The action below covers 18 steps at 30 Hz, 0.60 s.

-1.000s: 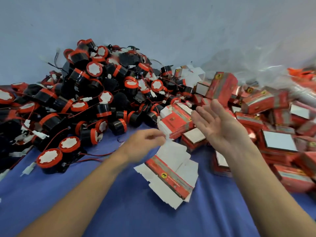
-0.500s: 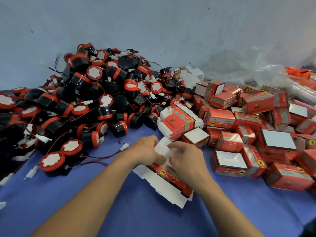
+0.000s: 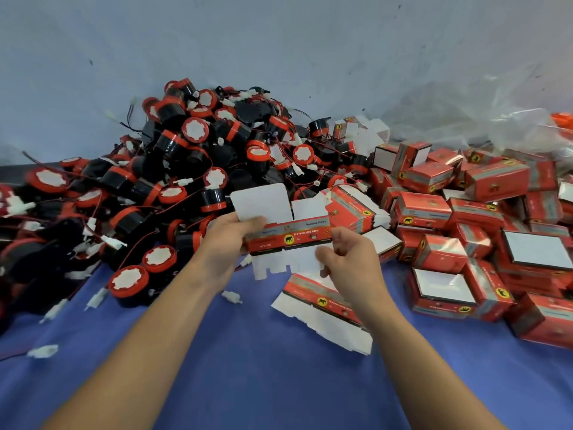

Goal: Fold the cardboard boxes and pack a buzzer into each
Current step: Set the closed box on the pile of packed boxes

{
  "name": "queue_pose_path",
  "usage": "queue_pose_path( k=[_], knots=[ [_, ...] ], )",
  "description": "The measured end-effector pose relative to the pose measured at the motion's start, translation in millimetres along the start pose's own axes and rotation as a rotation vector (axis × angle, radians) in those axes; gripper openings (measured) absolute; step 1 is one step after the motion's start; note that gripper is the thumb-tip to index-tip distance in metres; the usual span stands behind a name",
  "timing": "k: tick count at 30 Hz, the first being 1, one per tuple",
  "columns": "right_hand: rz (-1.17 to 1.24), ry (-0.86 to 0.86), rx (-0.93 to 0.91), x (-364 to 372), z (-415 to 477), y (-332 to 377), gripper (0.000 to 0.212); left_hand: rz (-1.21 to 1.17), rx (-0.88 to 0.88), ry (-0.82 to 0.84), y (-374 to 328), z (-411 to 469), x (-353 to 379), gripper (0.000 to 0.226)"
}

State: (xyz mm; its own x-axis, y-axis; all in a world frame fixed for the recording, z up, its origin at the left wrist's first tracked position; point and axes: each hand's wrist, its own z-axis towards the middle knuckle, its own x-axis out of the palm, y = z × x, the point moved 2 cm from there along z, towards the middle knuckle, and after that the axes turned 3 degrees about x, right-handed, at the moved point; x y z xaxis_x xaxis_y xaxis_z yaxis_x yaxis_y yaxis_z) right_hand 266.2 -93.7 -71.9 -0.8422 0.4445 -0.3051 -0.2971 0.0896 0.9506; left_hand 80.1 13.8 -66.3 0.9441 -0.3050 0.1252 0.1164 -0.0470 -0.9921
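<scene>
While buzzers pile at back-left of the table, left hand and right hand both pinch one unfolded box, held above table centre; folded boxes fill right edge.

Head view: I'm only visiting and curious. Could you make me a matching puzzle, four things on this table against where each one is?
Things:
1. raised box
2. buzzers
3. folded boxes
4. plastic bag

Places:
A. heaped on the left
B. gripped by the left hand and right hand
C. far right, against the wall
D. piled on the right

Pairs: 1-B, 2-A, 3-D, 4-C
</scene>
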Motion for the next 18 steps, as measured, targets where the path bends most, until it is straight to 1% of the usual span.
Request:
queue_pose_path(
  k=[2,4,6,8,9,10,11,13,14,15,16,17,18],
  knots=[
    [0.003,-0.016,0.002,13,4,2,0.023,-0.056,-0.001,-0.043,2,-3,-10,0.020],
    [0.059,-0.022,0.015,26,8,4,0.030,-0.133,-0.011,-0.082,5,-8,-18,0.028],
    [0.261,-0.031,0.095,39,14,5,0.036,-0.216,-0.065,-0.165,12,-12,-25,0.027],
    [0.474,-0.016,0.215,51,20,3,0.025,-0.243,-0.100,-0.255,21,-14,-33,0.021],
    [0.540,-0.001,0.253,57,22,1,0.021,-0.220,-0.095,-0.286,25,-16,-36,0.022],
    [0.571,0.018,0.266,61,23,-2,0.021,-0.152,-0.064,-0.311,29,-17,-38,0.030],
    [0.558,0.040,0.261,65,23,-5,0.023,-0.013,-0.006,-0.343,33,-17,-41,0.045],
    [0.464,0.075,0.224,72,22,-10,0.029,0.430,0.167,-0.423,33,-20,-46,0.082],
    [0.414,0.069,0.204,73,22,-11,0.031,0.674,0.288,-0.454,30,-22,-45,0.092],
    [0.379,0.048,0.184,72,22,-12,0.031,0.894,0.441,-0.475,27,-26,-42,0.090],
    [0.363,0.023,0.159,72,22,-12,0.031,1.051,0.602,-0.471,24,-30,-35,0.077],
    [0.357,0.012,0.127,71,22,-11,0.032,1.120,0.722,-0.419,23,-34,-26,0.060],
    [0.362,0.018,0.098,71,21,-10,0.031,1.104,0.737,-0.321,22,-38,-15,0.046]
  ],
)
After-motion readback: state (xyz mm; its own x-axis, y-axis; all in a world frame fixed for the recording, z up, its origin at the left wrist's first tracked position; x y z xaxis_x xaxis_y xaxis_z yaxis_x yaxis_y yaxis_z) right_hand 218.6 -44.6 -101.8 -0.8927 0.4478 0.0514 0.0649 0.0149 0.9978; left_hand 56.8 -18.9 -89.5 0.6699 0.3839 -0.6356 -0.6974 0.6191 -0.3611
